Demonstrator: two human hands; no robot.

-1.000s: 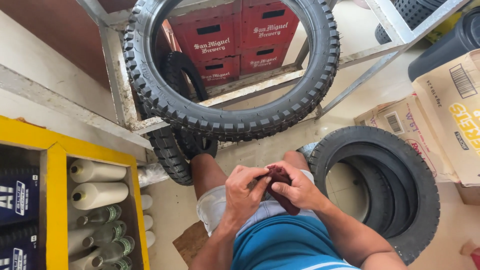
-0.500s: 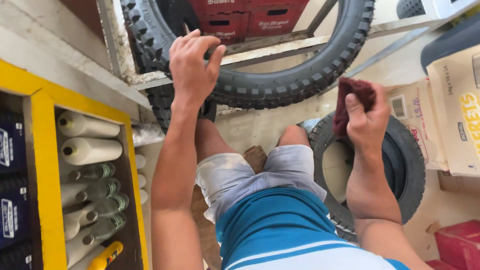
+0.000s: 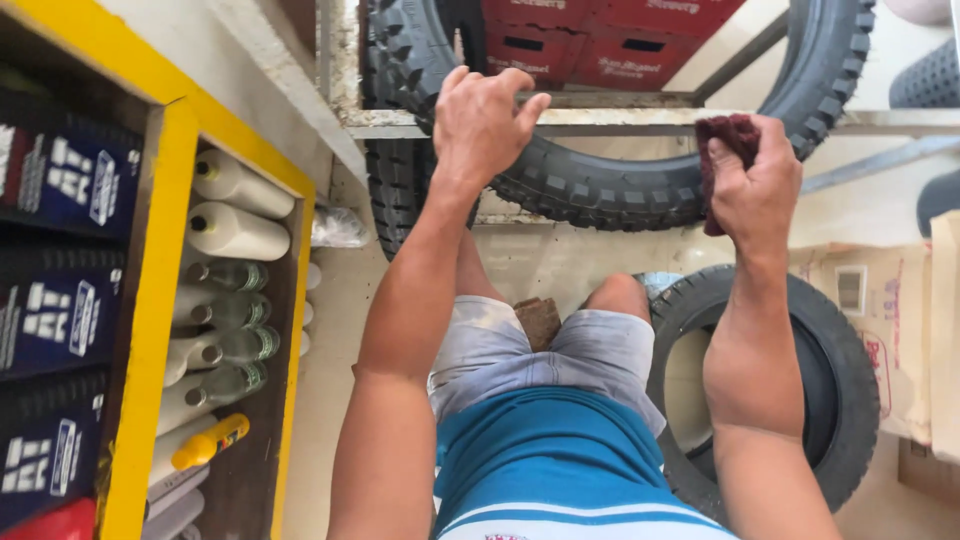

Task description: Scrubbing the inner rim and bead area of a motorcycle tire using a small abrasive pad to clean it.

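The left hand [image 3: 485,120] is raised to the knobby tyre [image 3: 600,185] that hangs in the grey metal frame [image 3: 620,120]; its grip is loose, fingers curled over the upper edge of the tread at the frame's crossbar and closed on nothing else, though how firmly they press is hard to judge from this angle. The right hand [image 3: 755,190] is up beside the same tyre, its grip tight round a dark red cloth [image 3: 728,135], which is bunched in the fist and sticks out above the fingers, just beside the tread and perhaps touching it. Behind the tyre stand red crates [image 3: 600,45]; a second knobby tyre [image 3: 395,185] hangs lower left, partly hidden by the left forearm. On the floor under the right forearm lies a smoother tyre [image 3: 840,370], with cardboard boxes [image 3: 890,320] just beside it. At the left, a yellow shelf [image 3: 155,300] holds white bottles [image 3: 235,205], clear bottles [image 3: 225,315] and dark blue cartons [image 3: 55,175]. The person's knees, in pale shorts [image 3: 545,355], sit between shelf and floor tyre.
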